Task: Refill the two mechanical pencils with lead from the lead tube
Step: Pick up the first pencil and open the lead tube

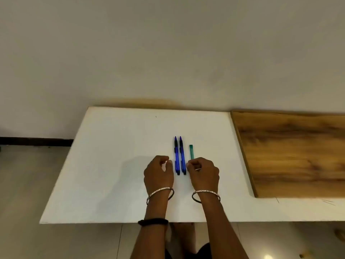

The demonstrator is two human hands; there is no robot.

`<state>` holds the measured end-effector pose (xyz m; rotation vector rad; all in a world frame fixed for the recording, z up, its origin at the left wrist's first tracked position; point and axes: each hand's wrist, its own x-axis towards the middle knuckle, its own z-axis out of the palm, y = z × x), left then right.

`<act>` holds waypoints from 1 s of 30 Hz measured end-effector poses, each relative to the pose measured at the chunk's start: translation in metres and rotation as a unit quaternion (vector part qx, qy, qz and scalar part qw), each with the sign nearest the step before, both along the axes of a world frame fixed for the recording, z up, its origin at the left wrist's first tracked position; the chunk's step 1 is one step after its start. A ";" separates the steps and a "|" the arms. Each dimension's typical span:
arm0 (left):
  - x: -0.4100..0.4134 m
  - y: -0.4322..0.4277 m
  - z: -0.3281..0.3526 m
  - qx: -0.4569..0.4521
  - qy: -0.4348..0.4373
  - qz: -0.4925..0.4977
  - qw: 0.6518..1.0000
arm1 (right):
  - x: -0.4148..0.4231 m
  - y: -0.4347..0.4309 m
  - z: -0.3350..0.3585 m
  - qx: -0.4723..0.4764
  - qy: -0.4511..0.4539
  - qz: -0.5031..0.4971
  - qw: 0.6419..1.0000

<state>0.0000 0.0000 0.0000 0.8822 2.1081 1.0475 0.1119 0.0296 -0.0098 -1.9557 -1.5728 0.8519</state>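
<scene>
Two blue mechanical pencils lie side by side on the white table (115, 165), tips pointing away from me: the left pencil (176, 156) and the right pencil (182, 156). A small green lead tube (191, 151) lies just right of them, its near end hidden behind my right hand. My left hand (158, 172) rests on the table just left of the pencils, fingers curled, holding nothing. My right hand (203, 172) rests just right of the pencils, fingers curled inward, with nothing visibly in it.
A wooden board (291, 152) covers the table's right part. The wall rises right behind the table's far edge. The table's left edge drops to a tiled floor (28, 184). A few thin dark lines lie near the front right corner (328, 201).
</scene>
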 end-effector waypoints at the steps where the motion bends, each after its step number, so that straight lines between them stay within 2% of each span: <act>1: -0.004 0.008 -0.003 0.004 0.001 0.002 1.000 | 0.000 0.007 -0.005 0.001 -0.013 0.007 1.000; 14: -0.005 0.056 -0.015 0.000 0.040 -0.004 0.999 | -0.021 0.038 -0.009 -0.078 -0.123 -0.003 0.989; 19: -0.002 0.056 -0.015 0.020 0.045 -0.003 0.999 | -0.028 0.041 -0.005 -0.105 -0.126 -0.025 0.986; 22: -0.007 0.055 -0.015 0.020 0.065 -0.006 0.998 | -0.025 0.042 -0.001 -0.100 -0.111 -0.034 0.988; 25: -0.012 0.052 -0.013 0.045 0.086 -0.041 0.994 | -0.018 0.044 0.006 -0.056 -0.076 -0.043 0.995; 28: -0.012 0.052 -0.008 0.072 0.149 -0.146 0.975 | -0.010 0.047 0.013 0.006 0.003 -0.053 0.999; 30: -0.009 0.052 -0.003 0.078 0.206 -0.210 0.952 | -0.005 0.049 0.017 0.010 0.073 -0.044 0.996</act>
